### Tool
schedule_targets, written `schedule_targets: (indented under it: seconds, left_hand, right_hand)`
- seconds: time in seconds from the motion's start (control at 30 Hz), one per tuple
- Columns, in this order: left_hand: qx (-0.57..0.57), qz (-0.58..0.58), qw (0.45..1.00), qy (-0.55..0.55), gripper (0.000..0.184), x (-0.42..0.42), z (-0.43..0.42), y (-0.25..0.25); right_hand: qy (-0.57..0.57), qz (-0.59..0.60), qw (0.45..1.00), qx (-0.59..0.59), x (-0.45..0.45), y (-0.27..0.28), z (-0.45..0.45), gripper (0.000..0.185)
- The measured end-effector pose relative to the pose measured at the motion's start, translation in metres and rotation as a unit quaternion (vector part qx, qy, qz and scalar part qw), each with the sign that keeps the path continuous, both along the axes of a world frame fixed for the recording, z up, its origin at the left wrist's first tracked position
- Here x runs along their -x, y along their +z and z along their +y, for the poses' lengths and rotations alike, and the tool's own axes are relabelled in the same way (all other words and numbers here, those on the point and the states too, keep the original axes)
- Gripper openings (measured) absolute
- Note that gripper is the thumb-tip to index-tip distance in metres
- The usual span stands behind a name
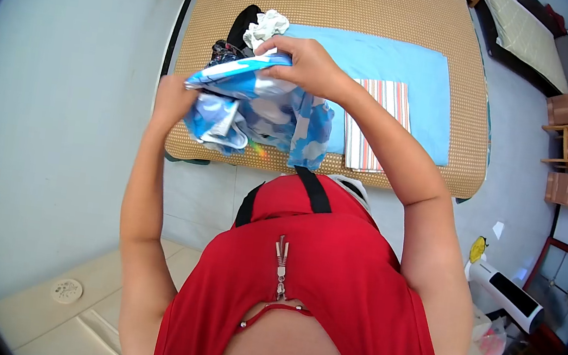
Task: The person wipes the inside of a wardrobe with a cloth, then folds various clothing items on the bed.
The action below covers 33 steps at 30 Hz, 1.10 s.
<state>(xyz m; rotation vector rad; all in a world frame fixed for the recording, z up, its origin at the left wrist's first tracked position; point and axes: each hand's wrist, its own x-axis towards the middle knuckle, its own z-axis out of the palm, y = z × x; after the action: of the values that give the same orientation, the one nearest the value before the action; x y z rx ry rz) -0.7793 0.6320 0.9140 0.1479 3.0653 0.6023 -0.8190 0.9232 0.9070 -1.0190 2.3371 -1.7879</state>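
From here I have the right hand [310, 66] pinched, thumb against fingers, on one end of the blue-and-white cloth's [310, 135] upper edge; the left hand [174, 100] is closed at the other end, its fingertips hidden from me. Holding both ends probably keeps that edge taut while the rest hangs loose over the bed's [362, 2] near left part. The striped cloth [376, 118] lies flat on the blue sheet [429, 89], seemingly to keep it smooth.

- No words, numbers or signs can be read.
- On the long white plastic machine with a black front [509, 293], near right, any writing is too small to read.
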Motion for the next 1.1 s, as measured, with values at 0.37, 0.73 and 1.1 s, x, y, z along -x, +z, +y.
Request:
schedule_targets:
  seconds: [0.37,0.73,1.1]
  left_hand:
    - [0.141,0.226,0.963,-0.045,0.022,-0.017,0.011,0.131]
    - [-0.014,0.263,0.96,0.093,0.03,-0.009,-0.044,0.127]
    - [-0.216,0.21,0.941,0.156,0.022,-0.017,-0.016,0.133]
  right_hand:
    - [-0.19,0.047,0.966,-0.172,0.007,-0.085,-0.036,0.014]
    - [-0.141,0.083,0.986,0.027,-0.039,-0.141,-0.062,0.006]
    - [-0.233,0.021,0.968,-0.087,-0.057,-0.178,-0.08,0.086]
